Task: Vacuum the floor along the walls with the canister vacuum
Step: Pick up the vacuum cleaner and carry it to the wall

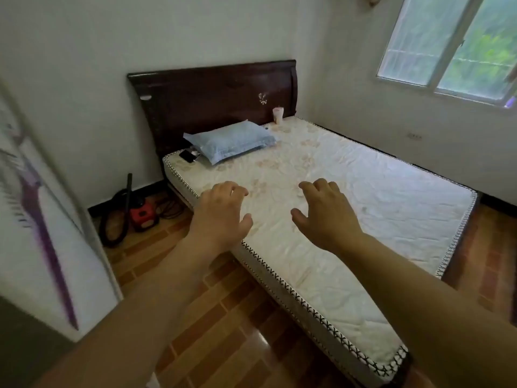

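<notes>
canister vacuum (pixel 142 214): red, black hose coiled | left hand (pixel 221 217), right hand (pixel 324 214): empty, fingers relaxed

The brown wood-plank floor (pixel 223 317) looks smooth and glossy, with a bright sheen beside the bed. The dark reddish wooden headboard (pixel 212 93) is polished and shiny. The white quilted cloth mattress (pixel 363 197) is matt and faintly flower-printed, its edge stitched with black crosses. The pale blue cloth pillow (pixel 229 141) looks soft and creased. The small red plastic canister vacuum (pixel 143 215) has a smooth shell and a matt black hose (pixel 117 196). The white painted walls (pixel 84 51) are matt.
</notes>
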